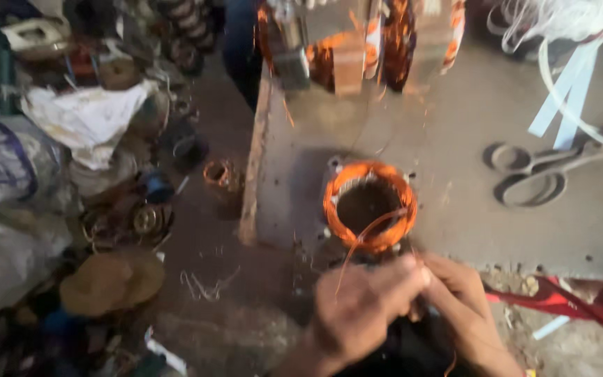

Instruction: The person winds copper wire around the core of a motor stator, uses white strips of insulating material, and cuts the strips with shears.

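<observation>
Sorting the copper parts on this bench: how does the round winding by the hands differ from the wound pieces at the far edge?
The round winding lies flat as one orange ring with an open hollow; the wound pieces stand upright, several together and blurred. The round winding sits by both hands; the wound pieces sit far from them. Both show orange copper wire.

Only the two hands and a little of the forearms show, at the bottom of the view. The left hand [357,311] is bare: no glove, ring or band can be made out on it. The right hand [458,297] is likewise bare, with no glove or ring that shows. Both wrists appear uncovered, with no sleeve or cuff reaching them and no watch or bracelet. The picture is motion-blurred, so nails and finer marks cannot be told.
</observation>
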